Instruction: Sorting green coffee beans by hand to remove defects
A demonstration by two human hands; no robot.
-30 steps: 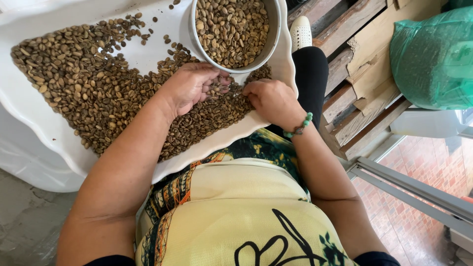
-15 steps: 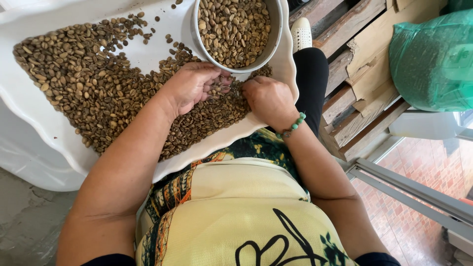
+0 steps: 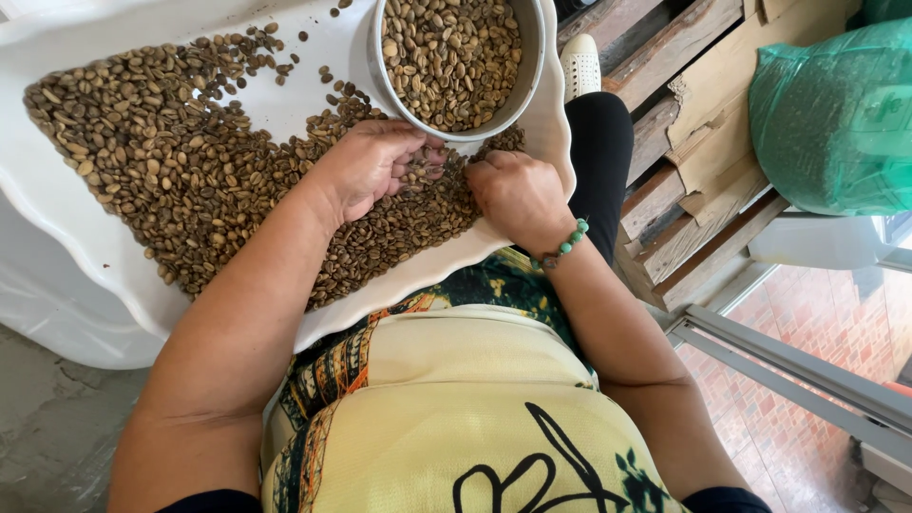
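Right hand (image 3: 518, 195) has shifted slightly since a second ago: it has drawn a little toward the tray's near edge and turned, so the green bead bracelet (image 3: 562, 245) now sits lower on the wrist than before; over the last half second it barely moved. Left hand (image 3: 366, 169) is essentially where it was, resting palm-down on the beans with fingers curled toward the bowl. Both hands are loosely cupped, fingertips down among the coffee beans (image 3: 180, 161) just below the rim of the metal bowl (image 3: 524, 81); whether either pinches a bean cannot be told, as the fingertips are hidden. The bean spread on the white tray (image 3: 57, 237) looks unchanged, a wide band running from the far left corner to the hands, with a few strays near the bowl. The bowl stands on the tray's far right part, filled with paler beans. Judgement: small movements only, so the picking-over of beans near the bowl appears to continue at the same spot. Beside the lap: wooden planks (image 3: 684, 180) and a green bag (image 3: 836, 114).
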